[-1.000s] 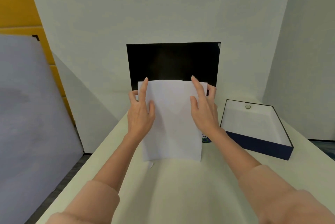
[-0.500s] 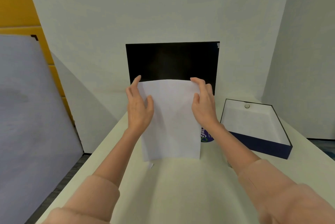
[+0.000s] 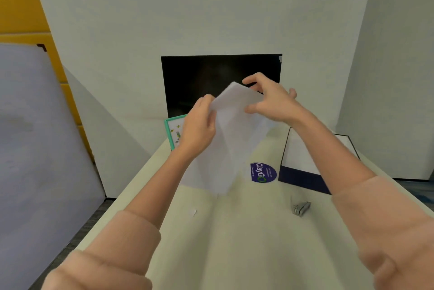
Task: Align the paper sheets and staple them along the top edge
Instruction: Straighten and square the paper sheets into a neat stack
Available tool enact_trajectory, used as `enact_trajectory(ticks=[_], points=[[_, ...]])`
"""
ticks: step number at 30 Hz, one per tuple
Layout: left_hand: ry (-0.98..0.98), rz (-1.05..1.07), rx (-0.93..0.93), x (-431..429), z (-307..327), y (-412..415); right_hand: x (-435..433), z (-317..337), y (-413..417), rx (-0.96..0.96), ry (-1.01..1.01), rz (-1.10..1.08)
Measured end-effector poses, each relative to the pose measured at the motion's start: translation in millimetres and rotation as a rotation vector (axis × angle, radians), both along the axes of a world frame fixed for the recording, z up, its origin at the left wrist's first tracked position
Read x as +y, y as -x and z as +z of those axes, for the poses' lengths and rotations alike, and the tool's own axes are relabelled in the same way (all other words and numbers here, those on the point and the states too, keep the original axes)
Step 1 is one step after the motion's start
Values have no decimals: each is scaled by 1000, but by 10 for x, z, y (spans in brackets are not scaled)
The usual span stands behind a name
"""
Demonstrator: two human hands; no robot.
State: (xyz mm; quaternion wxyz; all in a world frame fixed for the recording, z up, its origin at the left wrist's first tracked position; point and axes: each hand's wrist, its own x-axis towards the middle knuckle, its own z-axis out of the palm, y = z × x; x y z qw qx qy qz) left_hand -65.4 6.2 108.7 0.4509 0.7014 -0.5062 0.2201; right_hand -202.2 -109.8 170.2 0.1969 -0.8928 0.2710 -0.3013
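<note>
- Holding the paper sheets (image 3: 231, 139) up off the surface (image 3: 234, 238), both hands now have them turned and tilted, where a moment ago the stack stood upright and squared between flat palms.
- The left hand (image 3: 199, 125) is closed on the sheets' left edge, fingers curled over it; the right hand (image 3: 270, 102) pinches the upper right corner between thumb and fingers.
- With the sheets turned, a teal-framed picture (image 3: 173, 132), a round purple sticker (image 3: 263, 172) and a small metal stapler (image 3: 300, 207) have come into sight.
- The sheets' lower corner hangs just above the surface, near the sticker; the stapler lies well apart to the right, with bare room around it.
- The open navy box (image 3: 303, 179) sits at the right edge, near the stapler.
- Paper is thin, white and bowed; the surface is smooth and pale cream; a flat black panel (image 3: 199, 78) leans against the wall behind.
</note>
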Motion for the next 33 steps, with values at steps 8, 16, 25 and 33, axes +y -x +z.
enact_trajectory(ticks=[8,16,25,33], points=[[-204,181,-189,85,-68,-71,-137,-285,210,-264,-248,6],[51,232,530,430,-270,-584,-373,-861,335,-463,-777,-25],[-20,119,290,449,-850,-419,-186,-1517,136,-417,-637,-72],[-46,182,173,481,-1006,-433,-132,-1549,118,-245,49,-113]])
